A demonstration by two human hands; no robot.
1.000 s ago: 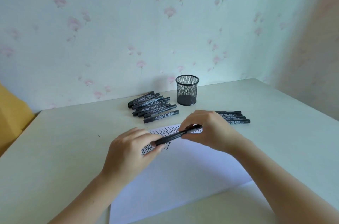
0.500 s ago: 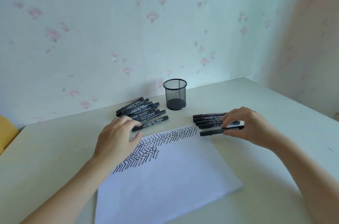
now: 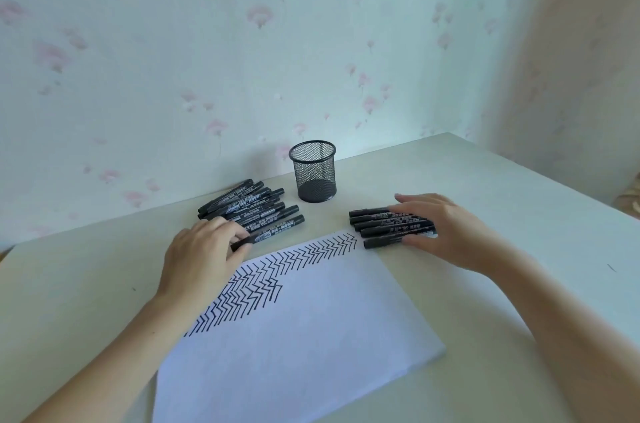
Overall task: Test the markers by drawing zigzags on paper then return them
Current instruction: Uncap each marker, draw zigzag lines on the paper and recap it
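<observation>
A white sheet of paper (image 3: 311, 325) lies on the table with rows of black zigzags (image 3: 277, 270) along its far-left edge. Left of the cup lies a pile of several black markers (image 3: 256, 204). My left hand (image 3: 204, 249) pinches the near end of the closest marker (image 3: 277, 230) of that pile. To the right, a row of several black markers (image 3: 377, 223) lies side by side, the nearest one (image 3: 382, 242) just off the paper's corner. My right hand (image 3: 440, 228) rests on that row with its fingers straight, hiding the markers' right ends.
A black mesh pen cup (image 3: 313, 171) stands upright between the two marker groups, near the flowered wall. The beige table (image 3: 485, 187) ends at the right, and its far edge meets the wall.
The marker held by both hands went right and now lies in the right row under my right hand. My left hand reached to the left pile and took hold of its nearest marker.
</observation>
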